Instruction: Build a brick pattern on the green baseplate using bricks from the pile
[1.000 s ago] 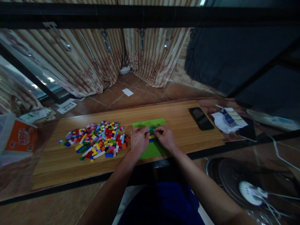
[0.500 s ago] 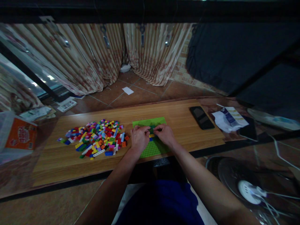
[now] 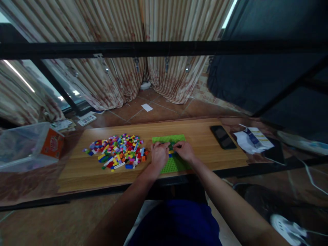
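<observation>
A bright green studded baseplate (image 3: 175, 167) lies on the wooden table in front of me. Small dark green toy bricks (image 3: 171, 146) stand on its upper middle, with a blue brick (image 3: 171, 155) and a bit of yellow just below them. My left hand (image 3: 160, 154) rests over the plate's left side, its fingers bent and pressed to the dark green bricks. From the right, my right hand (image 3: 185, 150) has thumb and fingertips pinched together beside the same bricks. Whatever lies between those fingertips is hidden. Left of the plate spreads a pile of mixed toy bricks (image 3: 123, 150).
A black phone (image 3: 222, 137) lies on the table's right part. Crumpled packaging (image 3: 252, 140) sits beyond the table's right end. At the far left stands a clear plastic box (image 3: 30, 145) with an orange label. A dark metal bar (image 3: 159, 49) crosses before the curtains.
The view has tilted up and swung left, so everything sits lower and further right. Both hands stay at the dark green bricks, with only small finger shifts.
</observation>
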The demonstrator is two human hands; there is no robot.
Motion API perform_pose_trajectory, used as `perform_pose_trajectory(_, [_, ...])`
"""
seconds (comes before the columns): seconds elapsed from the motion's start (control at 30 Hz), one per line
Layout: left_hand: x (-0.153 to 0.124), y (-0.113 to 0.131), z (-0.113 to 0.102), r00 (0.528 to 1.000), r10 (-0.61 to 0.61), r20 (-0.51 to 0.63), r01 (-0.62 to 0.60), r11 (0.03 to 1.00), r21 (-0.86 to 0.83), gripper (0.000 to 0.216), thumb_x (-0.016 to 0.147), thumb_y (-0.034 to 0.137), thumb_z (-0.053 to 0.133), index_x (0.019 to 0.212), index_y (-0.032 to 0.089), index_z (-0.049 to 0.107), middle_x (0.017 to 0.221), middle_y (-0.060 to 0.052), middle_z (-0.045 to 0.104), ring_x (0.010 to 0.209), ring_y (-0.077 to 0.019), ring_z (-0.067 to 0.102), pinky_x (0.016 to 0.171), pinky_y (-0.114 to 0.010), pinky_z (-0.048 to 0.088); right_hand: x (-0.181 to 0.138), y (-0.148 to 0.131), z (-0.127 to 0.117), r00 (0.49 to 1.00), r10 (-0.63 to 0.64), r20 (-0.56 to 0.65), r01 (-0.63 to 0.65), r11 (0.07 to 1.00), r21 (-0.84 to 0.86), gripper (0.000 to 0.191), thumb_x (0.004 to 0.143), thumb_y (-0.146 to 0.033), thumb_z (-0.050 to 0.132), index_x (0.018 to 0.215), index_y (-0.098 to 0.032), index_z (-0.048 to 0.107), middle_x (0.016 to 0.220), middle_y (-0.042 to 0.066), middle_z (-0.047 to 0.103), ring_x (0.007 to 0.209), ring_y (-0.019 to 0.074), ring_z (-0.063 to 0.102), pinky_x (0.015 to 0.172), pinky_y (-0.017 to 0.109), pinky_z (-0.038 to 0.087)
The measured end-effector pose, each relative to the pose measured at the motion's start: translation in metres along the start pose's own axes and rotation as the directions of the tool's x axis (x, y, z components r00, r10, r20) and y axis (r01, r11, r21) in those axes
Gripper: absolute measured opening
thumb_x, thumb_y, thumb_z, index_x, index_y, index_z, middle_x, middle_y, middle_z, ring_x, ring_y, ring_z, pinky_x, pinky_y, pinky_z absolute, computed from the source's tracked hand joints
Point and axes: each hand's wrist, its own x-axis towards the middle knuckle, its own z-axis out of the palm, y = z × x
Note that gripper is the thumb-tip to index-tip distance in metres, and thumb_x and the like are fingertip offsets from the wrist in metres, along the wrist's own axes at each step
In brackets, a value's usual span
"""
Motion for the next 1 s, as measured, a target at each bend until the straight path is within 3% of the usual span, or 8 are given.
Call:
perform_pose_trajectory(0.13, [-0.018, 0.0, -0.018, 0.996, 0.03, -0.089, -0.032, 0.999, -0.025, 0.035, 0.093, 0.019, 0.047, 0.124, 0.022, 0.062, 0.107, -0.008, 0.072, 0.103, -0.0257, 0.057, 0.096, -0.045, 0.038, -0.004, 0.007, -0.005, 0.999, -0.048, -0.025, 0.051, 0.987, 0.151, 0.013, 0.071, -0.03, 0.065, 0.073, -0.019, 0.072, 0.078, 0.003, 0.074, 0.076, 0.019, 0.067, 0.075, 0.033, 0.052])
perform_pose_trajectory(0.2, [-0.036, -0.007, -0.028, 0.989, 0.036, -0.145, -0.044, 0.998, -0.053, 0.035, 0.092, 0.017, 0.048, 0.124, 0.022, 0.062, 0.111, -0.007, 0.07, 0.105, -0.0246, 0.057, 0.097, -0.043, 0.04, -0.007, 0.013, -0.01, 0.995, -0.026, -0.1, 0.055, 0.952, 0.301, 0.021, 0.069, -0.038, 0.066, 0.071, -0.018, 0.071, 0.074, 0.004, 0.073, 0.073, 0.0205, 0.066, 0.073, 0.034, 0.052])
perform_pose_trajectory(0.3, [-0.07, -0.03, -0.043, 0.976, -0.019, -0.218, 0.004, 0.998, -0.07, 0.036, 0.089, 0.014, 0.049, 0.122, 0.022, 0.062, 0.111, -0.006, 0.07, 0.107, -0.0235, 0.058, 0.101, -0.042, 0.04, -0.009, 0.027, -0.025, 0.965, 0.006, -0.263, 0.098, 0.92, 0.379, 0.029, 0.068, -0.045, 0.066, 0.073, -0.017, 0.071, 0.074, 0.006, 0.073, 0.07, 0.0213, 0.066, 0.07, 0.035, 0.052])
perform_pose_trajectory(0.37, [-0.094, -0.051, -0.054, 0.958, -0.098, -0.271, 0.077, 0.993, -0.086, 0.035, 0.089, 0.014, 0.048, 0.12, 0.022, 0.062, 0.114, -0.007, 0.069, 0.109, -0.0228, 0.059, 0.102, -0.041, 0.042, -0.009, 0.042, -0.039, 0.955, -0.006, -0.298, 0.104, 0.945, 0.312, 0.031, 0.07, -0.047, 0.065, 0.077, -0.017, 0.071, 0.074, 0.007, 0.072, 0.066, 0.0209, 0.064, 0.065, 0.034, 0.05])
perform_pose_trajectory(0.47, [-0.122, -0.081, -0.068, 0.897, -0.256, -0.36, 0.239, 0.967, -0.091, 0.034, 0.085, 0.014, 0.053, 0.117, 0.021, 0.064, 0.114, -0.008, 0.068, 0.109, -0.0244, 0.059, 0.101, -0.042, 0.044, -0.009, 0.069, -0.057, 0.935, -0.035, -0.352, 0.043, 0.999, 0.015, 0.032, 0.073, -0.048, 0.061, 0.077, -0.018, 0.072, 0.072, 0.009, 0.07, 0.064, 0.0223, 0.062, 0.061, 0.034, 0.047])
perform_pose_trajectory(0.63, [-0.134, -0.103, -0.075, 0.893, -0.251, -0.373, 0.276, 0.961, 0.014, 0.034, 0.082, 0.014, 0.054, 0.113, 0.02, 0.067, 0.114, -0.009, 0.067, 0.111, -0.0259, 0.057, 0.101, -0.042, 0.044, -0.014, 0.1, -0.058, 0.897, -0.235, -0.375, 0.128, 0.949, -0.289, 0.032, 0.08, -0.042, 0.049, 0.079, -0.017, 0.069, 0.085, 0.014, 0.069, 0.075, 0.0258, 0.062, 0.069, 0.039, 0.048])
perform_pose_trajectory(0.83, [-0.129, -0.11, -0.064, 0.924, -0.214, -0.318, 0.247, 0.967, 0.069, 0.027, 0.085, 0.016, 0.052, 0.104, 0.022, 0.069, 0.113, -0.008, 0.067, 0.111, -0.0255, 0.057, 0.102, -0.043, 0.044, -0.017, 0.101, -0.05, 0.871, -0.325, -0.368, 0.186, 0.912, -0.366, 0.029, 0.083, -0.037, 0.046, 0.08, -0.018, 0.068, 0.086, 0.013, 0.066, 0.083, 0.027, 0.06, 0.074, 0.04, 0.048])
perform_pose_trajectory(1.0, [-0.134, -0.111, -0.069, 0.921, -0.227, -0.316, 0.229, 0.973, -0.029, 0.019, 0.087, 0.023, 0.051, 0.098, 0.021, 0.066, 0.107, -0.009, 0.067, 0.106, -0.0255, 0.06, 0.098, -0.042, 0.047, -0.016, 0.1, -0.05, 0.873, -0.313, -0.374, 0.172, 0.915, -0.365, 0.029, 0.084, -0.037, 0.047, 0.081, -0.017, 0.067, 0.087, 0.014, 0.066, 0.083, 0.0265, 0.059, 0.075, 0.04, 0.047])
